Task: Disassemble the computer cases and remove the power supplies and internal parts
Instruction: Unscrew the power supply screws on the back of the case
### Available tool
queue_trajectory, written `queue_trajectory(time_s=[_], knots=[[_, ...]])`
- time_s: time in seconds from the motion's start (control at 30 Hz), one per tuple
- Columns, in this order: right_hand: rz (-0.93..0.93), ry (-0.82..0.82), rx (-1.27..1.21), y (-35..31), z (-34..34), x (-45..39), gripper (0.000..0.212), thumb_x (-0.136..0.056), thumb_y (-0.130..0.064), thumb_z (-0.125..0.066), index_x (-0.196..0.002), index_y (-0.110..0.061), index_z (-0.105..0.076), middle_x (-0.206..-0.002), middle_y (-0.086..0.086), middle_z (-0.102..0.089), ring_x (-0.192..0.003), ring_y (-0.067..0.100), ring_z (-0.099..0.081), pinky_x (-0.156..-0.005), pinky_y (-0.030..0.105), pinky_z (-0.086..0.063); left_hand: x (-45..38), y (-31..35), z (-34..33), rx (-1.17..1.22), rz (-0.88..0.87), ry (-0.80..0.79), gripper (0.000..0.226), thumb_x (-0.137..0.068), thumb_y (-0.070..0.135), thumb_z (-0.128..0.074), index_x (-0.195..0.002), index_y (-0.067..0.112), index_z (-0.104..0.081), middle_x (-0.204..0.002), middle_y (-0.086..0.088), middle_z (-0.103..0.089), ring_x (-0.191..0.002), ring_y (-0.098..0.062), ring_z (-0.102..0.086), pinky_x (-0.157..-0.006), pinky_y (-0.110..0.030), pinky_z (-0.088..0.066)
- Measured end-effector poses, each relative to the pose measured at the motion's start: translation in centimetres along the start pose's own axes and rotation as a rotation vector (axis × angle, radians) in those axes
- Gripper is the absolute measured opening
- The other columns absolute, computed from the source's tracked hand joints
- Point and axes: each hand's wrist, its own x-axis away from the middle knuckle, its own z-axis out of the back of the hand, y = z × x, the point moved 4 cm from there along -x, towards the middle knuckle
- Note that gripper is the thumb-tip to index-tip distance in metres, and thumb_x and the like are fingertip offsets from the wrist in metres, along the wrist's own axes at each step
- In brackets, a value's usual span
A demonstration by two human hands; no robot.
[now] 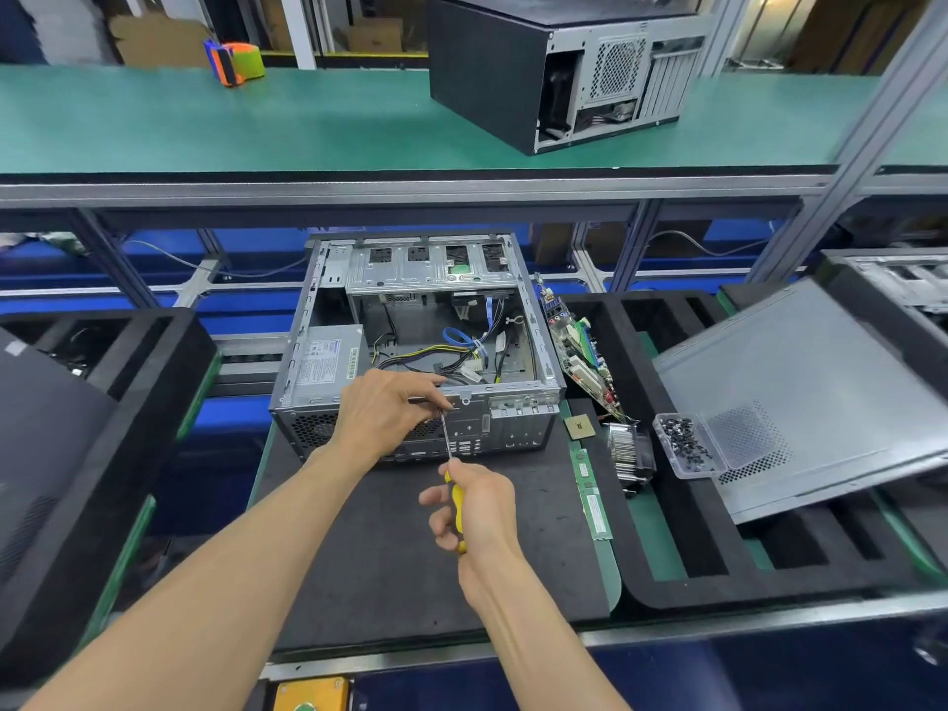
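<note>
Computer case (420, 346), side panel off, lies open-side-up on the worktop's dark mat (390, 546), power supply (326, 360) inside at its left. Left hand (382, 410) rests on the rear edge, fingers pinching the screwdriver (451, 474) shaft. Right hand (479, 508) grips its yellow handle. Motherboard (577, 351) leans just right; beside it, a screw box (687, 446).

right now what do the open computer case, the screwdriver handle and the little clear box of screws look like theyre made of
Open grey computer case: looks like bare sheet metal, dull silver with stamped holes and folded edges. Yellow screwdriver handle: probably moulded plastic, smooth and evenly coloured. Small clear box: likely thin transparent plastic, since the dark screws show through its walls.
</note>
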Motion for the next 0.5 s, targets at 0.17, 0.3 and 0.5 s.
queue_trajectory(time_s=[0.17, 0.3, 0.5], knots=[[0.036, 0.006, 0.01, 0.1, 0.8, 0.5, 0.013, -0.093, -0.009, -0.049, -0.09, -0.008, -0.061, -0.059, 0.01, -0.062, -0.038, 0.017, -0.039, -0.041, 0.018, -0.021, 0.8, -0.2, 0.9, 0.312, -0.094, 0.073, 0.019, -0.072, -0.001, -0.085, -0.085, 0.012, -0.083, -0.113, -0.001, -0.074, -0.108, -0.016, -0.066, -0.095, -0.038, -0.053], [0.057, -0.005, 0.017, -0.2, 0.8, 0.6, 0.015, -0.095, -0.009, -0.048, -0.089, -0.008, -0.061, -0.058, 0.009, -0.061, -0.039, 0.017, -0.039, -0.042, 0.02, -0.02, 3.7, -1.3, 2.4, 0.307, -0.098, 0.354, 0.021, -0.079, -0.006, -0.078, -0.093, 0.008, -0.08, -0.1, 0.001, -0.071, -0.096, -0.003, -0.062, -0.087, -0.01, -0.045], [0.088, -0.044, 0.105, -0.6, -0.1, 0.5, 0.014, -0.096, -0.011, -0.049, -0.091, -0.008, -0.063, -0.06, 0.009, -0.062, -0.039, 0.017, -0.041, -0.041, 0.02, -0.021, 8.6, -5.0, -1.6, -0.047, -0.103, 0.159, 0.036, -0.084, -0.018, -0.064, -0.108, 0.006, -0.077, -0.084, -0.007, -0.06, -0.077, -0.018, -0.061, -0.073, -0.027, -0.054]])
